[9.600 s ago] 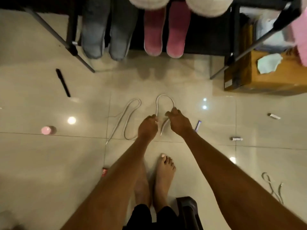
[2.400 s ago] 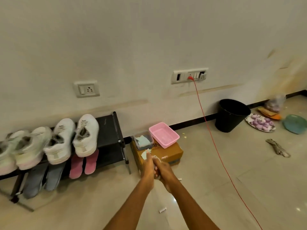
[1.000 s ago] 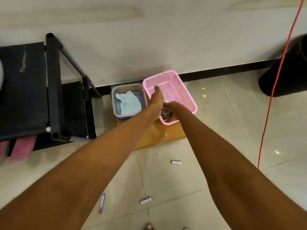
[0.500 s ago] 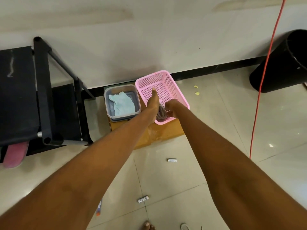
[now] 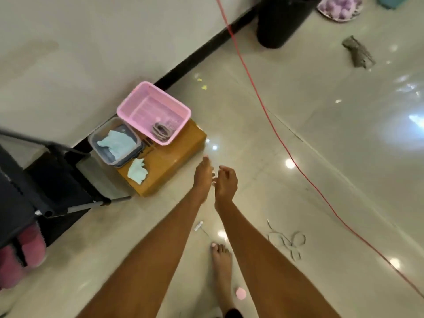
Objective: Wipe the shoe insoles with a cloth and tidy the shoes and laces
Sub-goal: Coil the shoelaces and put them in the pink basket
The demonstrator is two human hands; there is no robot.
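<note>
One coiled grey lace (image 5: 162, 130) lay in the near corner of the pink mesh basket (image 5: 137, 99), which sat on a cardboard box (image 5: 169, 157) by the wall. I saw my left hand (image 5: 203, 174) with fingers straight and my right hand (image 5: 226, 180) loosely curled, both holding nothing, over glossy bare tile. Another lace (image 5: 286, 241) sprawled on the floor right of my foot (image 5: 221, 260), near a red cable (image 5: 263, 106).

tiled floor (image 5: 321, 134), cardboard box (image 5: 169, 161), loose lace (image 5: 286, 242)
</note>
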